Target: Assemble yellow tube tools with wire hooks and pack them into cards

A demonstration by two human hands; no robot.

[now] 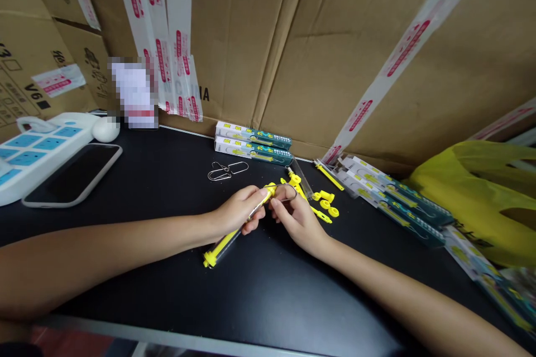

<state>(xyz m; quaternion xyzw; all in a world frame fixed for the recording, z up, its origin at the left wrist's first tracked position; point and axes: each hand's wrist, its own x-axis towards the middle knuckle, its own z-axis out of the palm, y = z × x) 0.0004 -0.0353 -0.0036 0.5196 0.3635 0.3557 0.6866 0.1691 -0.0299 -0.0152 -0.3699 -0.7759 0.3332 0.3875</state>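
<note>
Lying beneath both hands: black desk [272,301]. Two printed boxes [253,148] lie beyond the left hand [240,209]. That hand is clamped around a yellow-cored clear tube [226,247], its far end between both hands, where the right hand [299,220] pinches a curved metal wire [295,191]. Loose yellow rings [334,214] lie just beyond the right hand

"V6" on left carton [25,39], part-taped letters ending "A" on back cardboard [238,39]; "力计" on slim boxes [253,150]
</note>
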